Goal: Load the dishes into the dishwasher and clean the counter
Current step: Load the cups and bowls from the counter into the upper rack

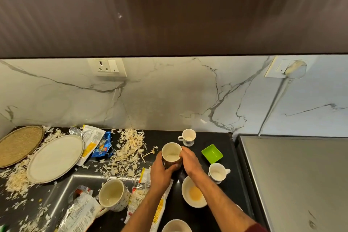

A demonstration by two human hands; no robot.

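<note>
I held the mug over the counter, left hand wrapping it, right hand fingers pinching its rim.

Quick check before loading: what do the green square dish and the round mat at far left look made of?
Green square dish: probably plastic, with a bright uniform colour, thin walls and a soft sheen. Round mat: looks like woven straw or cane, with a tan, matte, ribbed weave.

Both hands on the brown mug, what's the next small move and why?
Probably lift the brown mug straight up off the counter. The left hand grips its side and the right hand pinches its rim, and cups, a bowl and scraps crowd around it.
</note>
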